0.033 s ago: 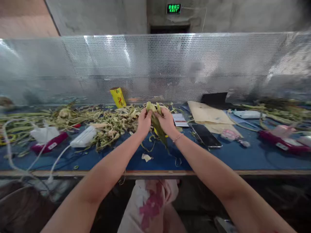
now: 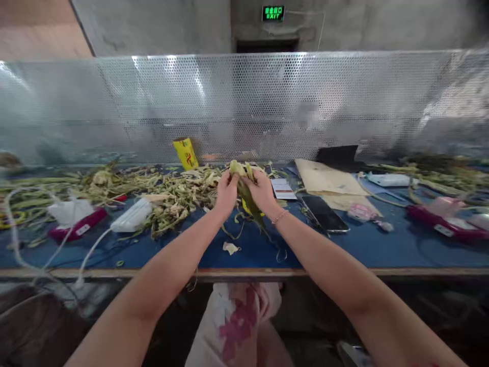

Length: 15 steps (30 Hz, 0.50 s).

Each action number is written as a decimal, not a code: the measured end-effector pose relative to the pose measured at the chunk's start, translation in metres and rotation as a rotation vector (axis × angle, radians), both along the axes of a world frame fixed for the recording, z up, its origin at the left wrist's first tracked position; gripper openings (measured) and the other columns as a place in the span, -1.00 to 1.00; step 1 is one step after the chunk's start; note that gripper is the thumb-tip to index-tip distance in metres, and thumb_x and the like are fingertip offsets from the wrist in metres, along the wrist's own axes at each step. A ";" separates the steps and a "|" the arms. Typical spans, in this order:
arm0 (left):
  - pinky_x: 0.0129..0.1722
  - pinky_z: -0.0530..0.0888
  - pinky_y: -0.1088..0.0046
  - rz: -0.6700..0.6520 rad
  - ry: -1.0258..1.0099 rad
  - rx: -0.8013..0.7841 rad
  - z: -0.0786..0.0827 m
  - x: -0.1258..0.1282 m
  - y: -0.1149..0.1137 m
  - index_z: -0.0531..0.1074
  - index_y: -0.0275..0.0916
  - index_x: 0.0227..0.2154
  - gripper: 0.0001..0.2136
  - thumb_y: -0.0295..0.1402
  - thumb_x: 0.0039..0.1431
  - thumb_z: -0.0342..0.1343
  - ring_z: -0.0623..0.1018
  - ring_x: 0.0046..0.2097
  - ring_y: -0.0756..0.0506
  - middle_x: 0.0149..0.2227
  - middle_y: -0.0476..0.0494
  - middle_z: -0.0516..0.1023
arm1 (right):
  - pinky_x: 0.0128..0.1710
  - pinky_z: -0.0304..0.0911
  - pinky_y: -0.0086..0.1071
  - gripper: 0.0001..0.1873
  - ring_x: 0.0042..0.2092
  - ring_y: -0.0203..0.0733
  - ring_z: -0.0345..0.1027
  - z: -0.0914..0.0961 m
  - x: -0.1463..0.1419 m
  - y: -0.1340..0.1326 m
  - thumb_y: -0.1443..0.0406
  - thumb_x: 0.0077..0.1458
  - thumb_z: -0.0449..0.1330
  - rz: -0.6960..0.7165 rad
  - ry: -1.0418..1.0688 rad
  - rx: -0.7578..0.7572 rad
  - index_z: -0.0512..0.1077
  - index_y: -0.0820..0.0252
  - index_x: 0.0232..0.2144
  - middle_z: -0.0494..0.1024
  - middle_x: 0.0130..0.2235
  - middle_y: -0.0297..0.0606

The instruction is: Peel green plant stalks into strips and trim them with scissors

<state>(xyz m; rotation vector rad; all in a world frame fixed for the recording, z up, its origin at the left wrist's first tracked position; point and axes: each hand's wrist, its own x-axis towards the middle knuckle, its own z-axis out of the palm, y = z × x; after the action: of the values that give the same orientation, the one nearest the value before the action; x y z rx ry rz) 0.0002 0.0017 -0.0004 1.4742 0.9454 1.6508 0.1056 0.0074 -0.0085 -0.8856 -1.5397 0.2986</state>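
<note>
Above the middle of the blue table, my left hand and my right hand are close together, both closed on one limp green leaf. Its pale, folded upper end pokes up between my fingers, and the darker, narrow end droops toward me past my right wrist. My fingers partly cover the leaf. A thin bracelet is on my right wrist. Left of my hands lies a heap of withered leaf pieces. A small white scrap rests below them on the table.
White power strips with cables and purple-red tissue packs lie left. A phone, brown paper and a white card lie right. Behind stand a yellow box and a perforated metal screen. The table's front edge is close.
The drooping end of the leaf has shifted slightly to the right. Both hands keep their place and their hold.
</note>
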 end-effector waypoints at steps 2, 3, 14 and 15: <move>-0.49 0.22 0.54 -0.004 -0.001 -0.013 0.000 0.000 0.003 0.22 -0.23 -0.50 -0.93 -0.37 0.02 -0.06 0.25 -0.52 0.05 -0.56 0.03 0.23 | -0.47 -0.04 -0.44 -0.76 -0.49 -0.37 0.00 0.001 -0.001 -0.001 0.26 -0.06 0.04 0.007 -0.004 -0.032 0.07 0.17 -0.65 0.13 -0.58 -0.44; -0.50 0.21 0.54 0.003 0.026 -0.002 0.000 -0.001 0.003 0.21 -0.23 -0.51 -0.93 -0.38 0.02 -0.06 0.24 -0.53 0.05 -0.57 0.04 0.22 | -0.46 -0.03 -0.44 -0.77 -0.49 -0.37 0.01 0.002 -0.001 -0.002 0.26 -0.06 0.04 0.011 0.000 -0.045 0.08 0.17 -0.64 0.15 -0.58 -0.43; -0.51 0.12 0.52 0.137 0.284 0.193 0.005 -0.006 -0.001 0.16 -0.25 -0.65 -0.77 -0.34 0.02 0.04 0.16 -0.54 0.06 -0.64 0.06 0.11 | -0.46 -0.01 -0.45 -0.80 -0.49 -0.37 0.01 0.005 0.003 -0.004 0.27 -0.07 0.05 -0.005 0.020 -0.045 0.11 0.17 -0.62 0.15 -0.57 -0.43; -0.51 0.12 0.52 0.144 0.244 0.173 0.003 -0.005 0.001 0.16 -0.25 -0.66 -0.75 -0.33 0.02 0.05 0.17 -0.54 0.06 -0.64 0.06 0.11 | -0.46 -0.02 -0.45 -0.77 -0.49 -0.37 0.00 0.005 0.003 -0.004 0.27 -0.07 0.06 -0.020 0.011 -0.028 0.09 0.17 -0.64 0.14 -0.57 -0.43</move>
<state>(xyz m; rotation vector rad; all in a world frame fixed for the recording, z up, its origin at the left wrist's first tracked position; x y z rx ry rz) -0.0050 0.0031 0.0028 1.7929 1.0849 1.7178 0.1081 0.0031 -0.0039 -0.9188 -1.5192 0.3109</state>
